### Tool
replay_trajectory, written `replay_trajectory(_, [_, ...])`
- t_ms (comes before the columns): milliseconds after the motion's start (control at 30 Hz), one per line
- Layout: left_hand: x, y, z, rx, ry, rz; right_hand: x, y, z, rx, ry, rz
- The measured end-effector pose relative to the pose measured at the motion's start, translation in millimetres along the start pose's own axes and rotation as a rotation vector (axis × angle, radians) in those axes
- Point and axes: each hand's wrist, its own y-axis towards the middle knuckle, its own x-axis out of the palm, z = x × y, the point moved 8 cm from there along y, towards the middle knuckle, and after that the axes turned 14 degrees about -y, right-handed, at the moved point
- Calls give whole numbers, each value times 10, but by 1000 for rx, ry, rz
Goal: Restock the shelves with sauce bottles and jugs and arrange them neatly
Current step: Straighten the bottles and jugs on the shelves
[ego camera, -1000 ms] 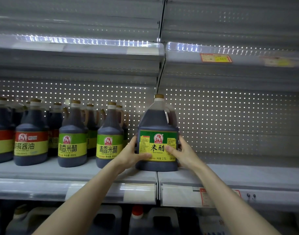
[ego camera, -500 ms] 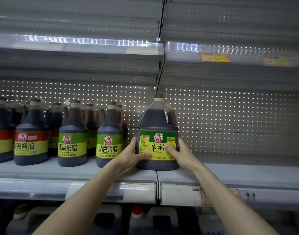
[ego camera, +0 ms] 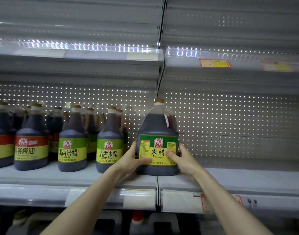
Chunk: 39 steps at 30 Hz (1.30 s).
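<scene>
Left hand and right hand clasp the vinegar jug, its handle half hidden.

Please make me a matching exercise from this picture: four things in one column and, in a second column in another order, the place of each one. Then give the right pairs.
Things
1. jug
2. red-label bottle
3. price tag
4. red cap

Places
A. on the front edge of the upper shelf
B. below the middle shelf
C. gripped between the left hand and the right hand
D. on the left part of the middle shelf

Pairs: 1-C, 2-D, 3-A, 4-B
</scene>
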Motion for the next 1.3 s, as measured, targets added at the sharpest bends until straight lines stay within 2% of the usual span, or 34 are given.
replay_trajectory(1300, [45,-27,25,-15,-9,-39,3,34,46,-32,11,11])
